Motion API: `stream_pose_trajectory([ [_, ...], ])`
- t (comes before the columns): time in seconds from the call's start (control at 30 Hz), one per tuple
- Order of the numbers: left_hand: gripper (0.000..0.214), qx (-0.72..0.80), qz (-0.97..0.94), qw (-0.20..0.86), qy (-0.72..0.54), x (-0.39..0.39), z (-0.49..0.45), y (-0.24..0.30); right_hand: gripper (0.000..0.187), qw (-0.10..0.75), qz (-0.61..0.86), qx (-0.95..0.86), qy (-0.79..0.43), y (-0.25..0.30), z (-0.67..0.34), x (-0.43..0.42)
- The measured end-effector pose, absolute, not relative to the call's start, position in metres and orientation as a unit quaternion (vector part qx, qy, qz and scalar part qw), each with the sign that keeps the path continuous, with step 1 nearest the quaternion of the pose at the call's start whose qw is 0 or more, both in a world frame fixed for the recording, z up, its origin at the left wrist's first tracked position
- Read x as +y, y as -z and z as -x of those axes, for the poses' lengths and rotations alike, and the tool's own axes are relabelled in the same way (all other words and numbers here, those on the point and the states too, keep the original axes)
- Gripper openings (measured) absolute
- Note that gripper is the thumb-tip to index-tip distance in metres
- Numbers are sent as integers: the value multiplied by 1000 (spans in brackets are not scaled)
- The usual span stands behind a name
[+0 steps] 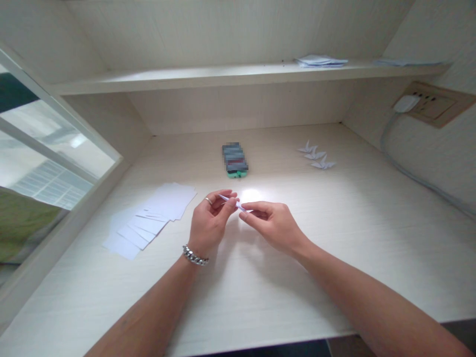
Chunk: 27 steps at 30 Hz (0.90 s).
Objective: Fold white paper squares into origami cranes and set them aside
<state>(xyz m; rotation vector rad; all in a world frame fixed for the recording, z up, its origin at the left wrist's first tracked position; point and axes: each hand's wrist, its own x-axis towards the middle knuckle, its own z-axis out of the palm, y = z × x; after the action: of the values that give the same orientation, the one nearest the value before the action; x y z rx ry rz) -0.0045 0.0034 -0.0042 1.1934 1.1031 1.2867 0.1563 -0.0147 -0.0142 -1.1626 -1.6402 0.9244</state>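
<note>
Between my two hands is a small, narrow piece of folded white paper [238, 204], held above the desk. My left hand [210, 216], with a ring and a chain bracelet at the wrist, pinches it between thumb and fingers. From the other side, my right hand [270, 220] grips its lower right end between thumb and index finger. Part of the paper is hidden by the fingers. At the back right, 3 small folded paper cranes [323, 162] stand in a slanting row. Left of my left hand lies a fanned-out pile of white paper sheets [174, 201].
A phone [235, 158] with a blurred screen and green lower edge lies beyond my hands. Above runs a shelf [186, 82] with stacked papers [322, 61]. A white plug [406, 103] sits in the right wall socket, its cable [409, 173] trailing along the desk's right side. A window is left.
</note>
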Motion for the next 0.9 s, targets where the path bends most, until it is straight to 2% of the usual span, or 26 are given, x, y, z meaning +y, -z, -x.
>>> stream_pose_trajectory([
  [0.13,42,457,-501,499,-539,3,5,2,31,469,426,-579,-513,14,-155,-11],
  [0.27,41,461,-515,491,-531,1,5,1,29,469,407,-532,-576,16,-155,-7],
  [0.6,53,474,-546,470,-506,2,9,5,29,472,420,-486,-604,15,-154,-6],
  [0.9,56,481,-585,433,-489,2,12,7,32,456,438,-469,-616,13,-155,-6],
])
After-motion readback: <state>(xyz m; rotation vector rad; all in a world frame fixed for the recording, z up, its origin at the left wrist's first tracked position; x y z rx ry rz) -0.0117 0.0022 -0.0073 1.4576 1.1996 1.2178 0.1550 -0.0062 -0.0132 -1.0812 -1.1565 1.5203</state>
